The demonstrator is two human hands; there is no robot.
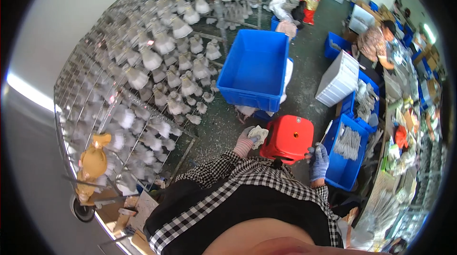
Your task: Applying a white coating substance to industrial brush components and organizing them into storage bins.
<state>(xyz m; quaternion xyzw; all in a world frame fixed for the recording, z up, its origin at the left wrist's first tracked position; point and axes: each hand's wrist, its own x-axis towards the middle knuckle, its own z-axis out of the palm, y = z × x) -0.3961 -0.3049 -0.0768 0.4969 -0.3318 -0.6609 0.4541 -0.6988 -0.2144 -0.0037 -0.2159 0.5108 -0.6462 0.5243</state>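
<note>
Racks of wire shelves stand far to the left of the left hand's grip, loaded with many pale cone-shaped pieces, and a yellow figure hangs at the rack's lower end. The left hand, in a white and pink glove, is closed around a crumpled whitish cloth; its grip is curled shut on it, and the cloth touches the left edge of the red plastic stool. By my judgement the step in hand is wiping or holding the stool at its side, while the body in the checked shirt leans over it. Beyond this grip, further from the person, sits a large empty blue crate on the floor.

The stool is between both hands, just in front of the person. The right hand, in a blue glove, is at the stool's right edge and holds a thin pale stick-like tool; its fingers seem closed around it, though how tight I cannot tell. A following move would call for steady hold of the stool and care with the thin tool.

To the right of this grip is a blue bin with grey metal parts, then a white crate, and a long table where other persons work.
</note>
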